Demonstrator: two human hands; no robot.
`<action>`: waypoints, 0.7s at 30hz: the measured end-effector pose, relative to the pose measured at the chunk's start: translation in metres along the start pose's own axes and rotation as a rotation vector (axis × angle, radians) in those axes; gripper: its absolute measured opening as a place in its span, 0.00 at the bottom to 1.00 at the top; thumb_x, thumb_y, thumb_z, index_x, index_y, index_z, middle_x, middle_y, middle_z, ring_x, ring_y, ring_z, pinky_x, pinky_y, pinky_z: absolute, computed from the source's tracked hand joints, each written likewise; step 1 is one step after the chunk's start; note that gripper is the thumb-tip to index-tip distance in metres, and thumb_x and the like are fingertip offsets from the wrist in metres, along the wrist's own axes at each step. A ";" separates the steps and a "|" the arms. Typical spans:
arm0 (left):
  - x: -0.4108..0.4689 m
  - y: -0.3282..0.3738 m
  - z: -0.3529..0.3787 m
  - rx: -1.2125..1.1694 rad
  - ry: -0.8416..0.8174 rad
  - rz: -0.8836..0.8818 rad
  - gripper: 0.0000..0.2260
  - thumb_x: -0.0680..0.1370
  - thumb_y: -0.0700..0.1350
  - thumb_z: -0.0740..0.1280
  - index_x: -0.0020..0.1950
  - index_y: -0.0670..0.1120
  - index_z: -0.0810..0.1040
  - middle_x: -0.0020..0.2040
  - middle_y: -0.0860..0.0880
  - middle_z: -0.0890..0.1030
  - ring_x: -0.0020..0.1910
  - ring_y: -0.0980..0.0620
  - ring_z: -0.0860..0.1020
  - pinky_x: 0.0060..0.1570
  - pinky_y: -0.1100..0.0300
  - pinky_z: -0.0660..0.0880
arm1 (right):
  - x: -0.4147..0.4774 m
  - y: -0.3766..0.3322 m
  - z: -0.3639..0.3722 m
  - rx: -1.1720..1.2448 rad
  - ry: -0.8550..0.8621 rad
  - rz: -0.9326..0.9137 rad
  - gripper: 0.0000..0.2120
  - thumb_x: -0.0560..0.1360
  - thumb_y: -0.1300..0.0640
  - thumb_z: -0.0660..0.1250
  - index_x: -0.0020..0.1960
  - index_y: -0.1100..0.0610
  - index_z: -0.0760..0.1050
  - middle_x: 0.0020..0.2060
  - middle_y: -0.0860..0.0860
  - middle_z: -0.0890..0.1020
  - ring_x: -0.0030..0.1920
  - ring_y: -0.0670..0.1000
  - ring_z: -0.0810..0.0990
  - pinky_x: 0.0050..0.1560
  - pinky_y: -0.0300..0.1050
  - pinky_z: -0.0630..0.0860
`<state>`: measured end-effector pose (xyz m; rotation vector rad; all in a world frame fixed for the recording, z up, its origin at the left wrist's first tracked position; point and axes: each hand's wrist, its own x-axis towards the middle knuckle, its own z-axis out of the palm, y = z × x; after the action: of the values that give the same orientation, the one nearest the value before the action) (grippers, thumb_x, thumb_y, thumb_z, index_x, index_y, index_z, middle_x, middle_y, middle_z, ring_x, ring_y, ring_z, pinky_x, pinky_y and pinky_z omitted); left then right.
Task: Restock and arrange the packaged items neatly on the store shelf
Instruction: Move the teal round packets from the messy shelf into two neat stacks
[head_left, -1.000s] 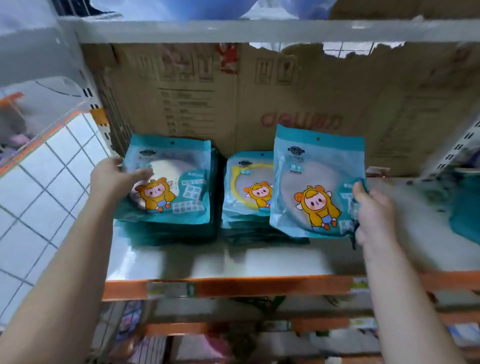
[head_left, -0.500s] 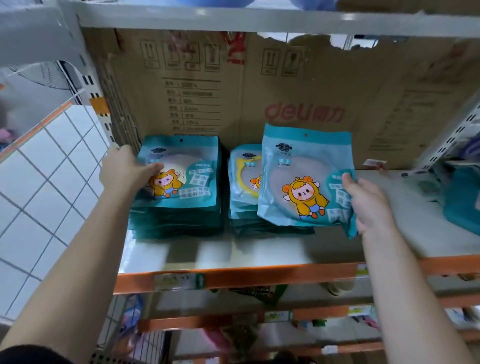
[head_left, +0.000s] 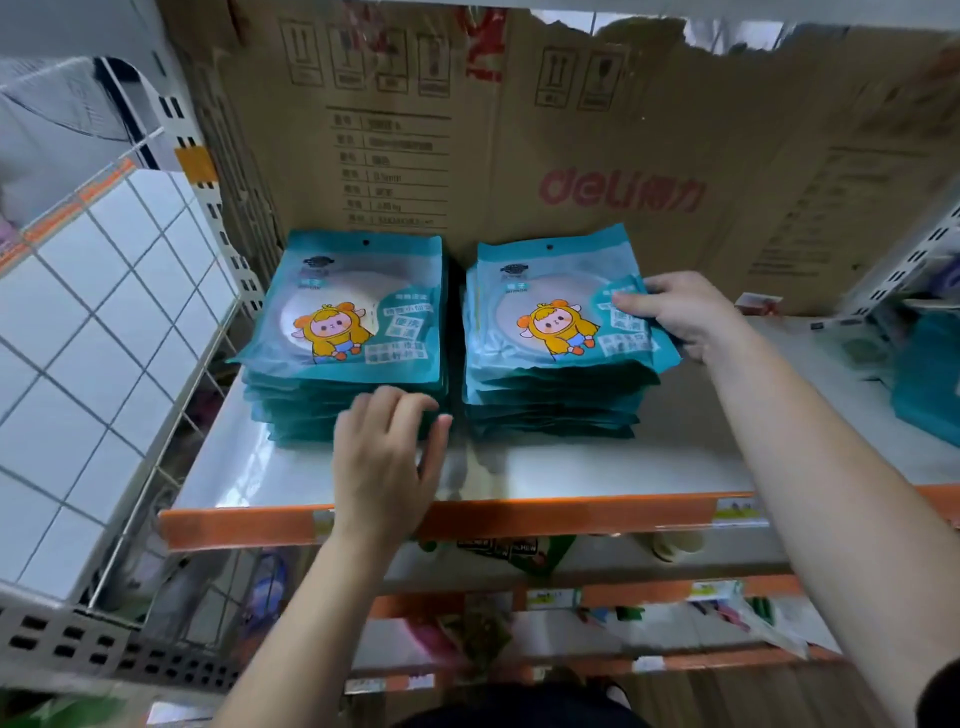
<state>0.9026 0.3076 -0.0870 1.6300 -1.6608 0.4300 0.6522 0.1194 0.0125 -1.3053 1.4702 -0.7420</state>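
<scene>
Two stacks of teal packets sit side by side on the shelf (head_left: 597, 467): the right hand (head_left: 675, 317) pinches the top packet (head_left: 556, 312) of the right stack (head_left: 550, 400) at its right edge, while the left hand (head_left: 384, 457) rests open-fingered against the front of the left stack (head_left: 343, 400). The packets look light, floppy and slick, likely to slide off each other, so pressing flat on the stack sides seems safer than tugging a corner.

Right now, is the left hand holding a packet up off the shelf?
No, the left hand holds nothing; its fingers rest against the front edge of the left stack, which lies flat on the shelf.
</scene>
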 end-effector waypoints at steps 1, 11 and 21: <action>-0.008 0.002 0.004 -0.001 -0.049 0.015 0.11 0.79 0.47 0.62 0.46 0.41 0.79 0.42 0.44 0.76 0.40 0.43 0.74 0.38 0.49 0.68 | -0.001 0.000 0.000 -0.005 -0.014 0.011 0.08 0.72 0.62 0.74 0.48 0.60 0.77 0.41 0.56 0.85 0.41 0.53 0.86 0.40 0.50 0.83; -0.026 0.004 0.022 0.155 -0.332 -0.062 0.15 0.79 0.51 0.58 0.46 0.42 0.79 0.43 0.43 0.79 0.41 0.41 0.75 0.41 0.50 0.69 | 0.001 0.009 0.016 -0.037 0.151 -0.110 0.13 0.64 0.64 0.80 0.41 0.57 0.77 0.37 0.53 0.83 0.35 0.50 0.85 0.33 0.45 0.81; -0.033 0.016 0.029 0.113 -0.301 -0.014 0.09 0.79 0.48 0.61 0.46 0.44 0.77 0.42 0.46 0.78 0.40 0.44 0.74 0.42 0.52 0.67 | 0.011 0.031 0.012 -0.465 0.266 -0.156 0.34 0.68 0.41 0.75 0.66 0.60 0.73 0.59 0.54 0.80 0.54 0.53 0.79 0.49 0.45 0.75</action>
<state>0.8764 0.3126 -0.1252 1.8615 -1.8712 0.2854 0.6531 0.1180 -0.0227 -1.7386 1.8442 -0.7197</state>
